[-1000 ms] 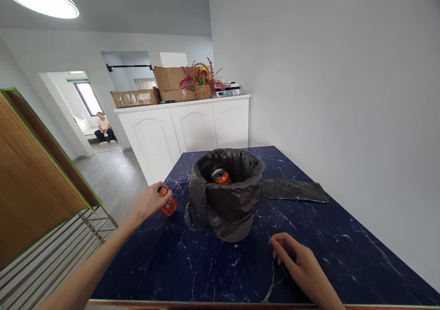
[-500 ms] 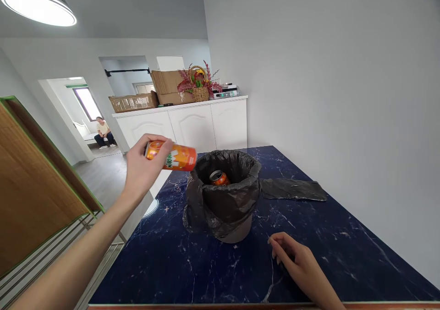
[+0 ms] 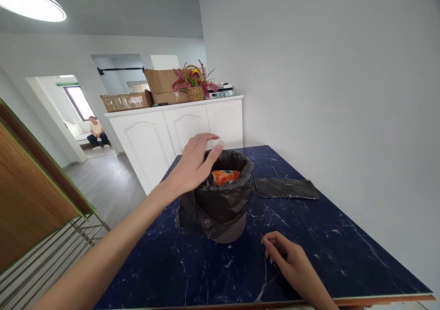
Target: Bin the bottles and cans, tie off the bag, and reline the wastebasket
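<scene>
in the head view, the left hand [image 3: 194, 163] reaches in from the lower left and hangs over the near left rim of a small round trash bin [image 3: 230, 234], its grip open, thumb and fingers spread apart with only air between them. the bin is lined with a black plastic bag [image 3: 225, 204] whose edge is folded down over the outside, with a loose flap drooping on the left. inside the lined bin, just past the thumb, an orange soda can [image 3: 227, 177] lies on its side, green lettering on its upper face; the hand covers part of the opening, so it is hard to say whether the dark round end at its left belongs to it or to another can. the right hand [image 3: 290, 259] rests on the tabletop to the right of the bin, near the front edge, fingers loosely curled and a gap left between thumb and forefinger, so its grip is slack and open too. both hands and the bin are at a dark blue marble-patterned table [image 3: 206, 273]. to the right of the bin, a flattened black plastic bag roll [image 3: 287, 189] lies on the table. behind stands a white cabinet [image 3: 144, 140] bearing cardboard boxes [image 3: 161, 83] and a wicker flower basket [image 3: 195, 94].
</scene>
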Demonstrator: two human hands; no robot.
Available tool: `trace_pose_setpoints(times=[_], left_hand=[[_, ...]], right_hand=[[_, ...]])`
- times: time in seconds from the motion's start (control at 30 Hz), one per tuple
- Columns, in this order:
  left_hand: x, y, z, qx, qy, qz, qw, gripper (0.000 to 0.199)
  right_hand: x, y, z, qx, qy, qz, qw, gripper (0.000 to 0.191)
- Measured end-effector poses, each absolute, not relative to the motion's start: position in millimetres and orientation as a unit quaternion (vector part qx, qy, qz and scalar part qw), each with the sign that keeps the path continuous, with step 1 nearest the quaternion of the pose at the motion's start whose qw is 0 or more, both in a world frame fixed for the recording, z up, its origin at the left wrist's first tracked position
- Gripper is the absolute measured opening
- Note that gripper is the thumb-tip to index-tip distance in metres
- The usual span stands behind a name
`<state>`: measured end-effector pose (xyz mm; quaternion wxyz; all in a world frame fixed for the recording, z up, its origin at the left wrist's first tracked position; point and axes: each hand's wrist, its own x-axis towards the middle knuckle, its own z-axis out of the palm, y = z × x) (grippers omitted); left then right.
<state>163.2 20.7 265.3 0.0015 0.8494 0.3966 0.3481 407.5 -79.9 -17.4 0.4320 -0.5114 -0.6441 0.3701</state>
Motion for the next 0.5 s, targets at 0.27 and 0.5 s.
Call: trace_pose_setpoints(times=[0.27,0.5], left_hand=[[109,27,246,0.735,0.519,0.427,0.087,0.055],[51,29,190,0.592,0.625,0.393,0.323,0.068]], right_hand=[[408,-80,-18,-0.51,-0.639,0.378,0.435,0.048],[408,-79,-17,-0.509,-0.624,0.403,0.435,0.051]])
